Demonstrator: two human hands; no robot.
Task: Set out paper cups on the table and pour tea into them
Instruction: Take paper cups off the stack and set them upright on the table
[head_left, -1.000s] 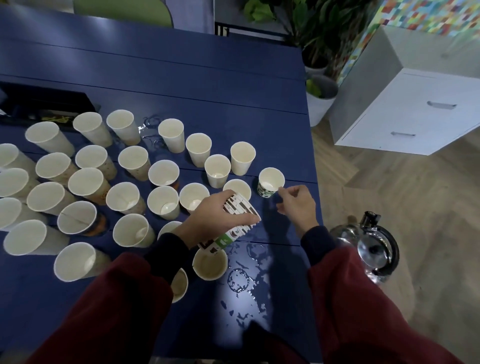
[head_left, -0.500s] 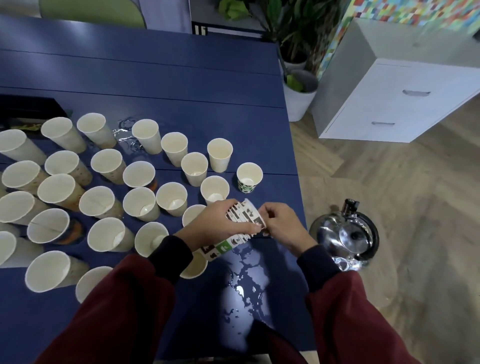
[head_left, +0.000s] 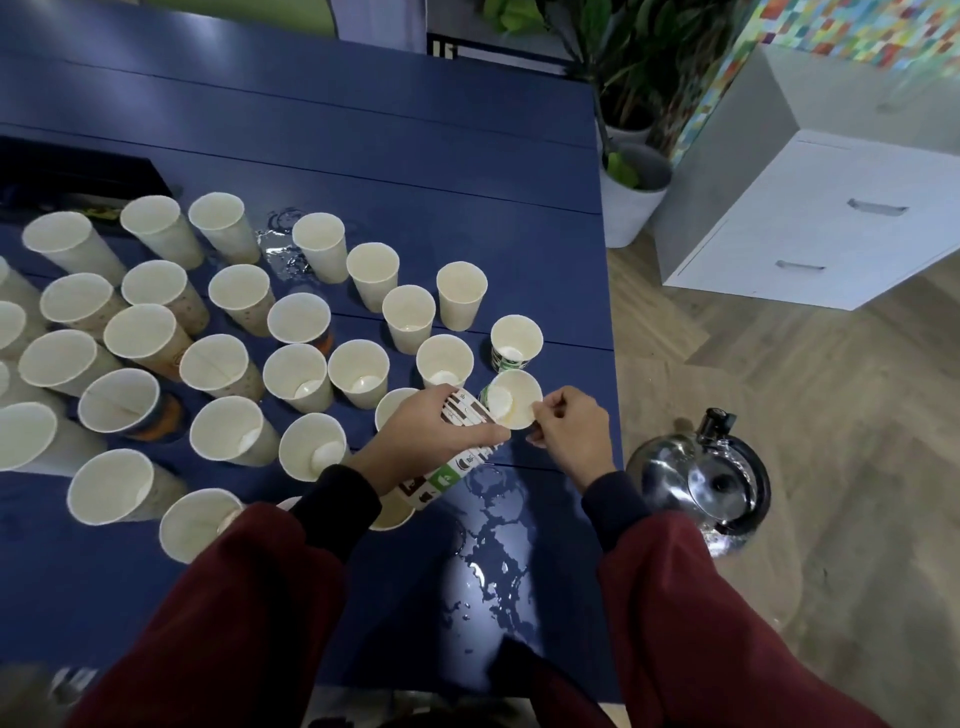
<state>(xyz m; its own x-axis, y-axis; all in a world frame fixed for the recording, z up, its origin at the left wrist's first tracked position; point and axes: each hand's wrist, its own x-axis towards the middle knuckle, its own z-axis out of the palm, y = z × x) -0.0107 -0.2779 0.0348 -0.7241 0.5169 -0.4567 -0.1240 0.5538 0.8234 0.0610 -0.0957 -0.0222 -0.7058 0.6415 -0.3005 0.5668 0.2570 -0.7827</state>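
Fingers of the left hand: wrapped round a stack of patterned cups, held tilted over the blue table.
Fingers of the right hand: pinched on the rim of a single cup, its white mouth facing up, drawn partly clear of the stack's top end.
Landmark: the stack.
Puddle: water on the table, nearer the person than the stack.
Kettle: shiny steel, black handle, on the wood floor to the right of the stack.
Patterned cup: upright, just beyond the stack; green, brown and white squares; print too small to read.
Plain cups: many, upright, white inside, in rows left of and beyond the stack.
Change from half a second ago: the single cup now stands out from the stack, where the right hand was then only at the stack's end.
Drawer cabinet: white, far right beyond the stack.
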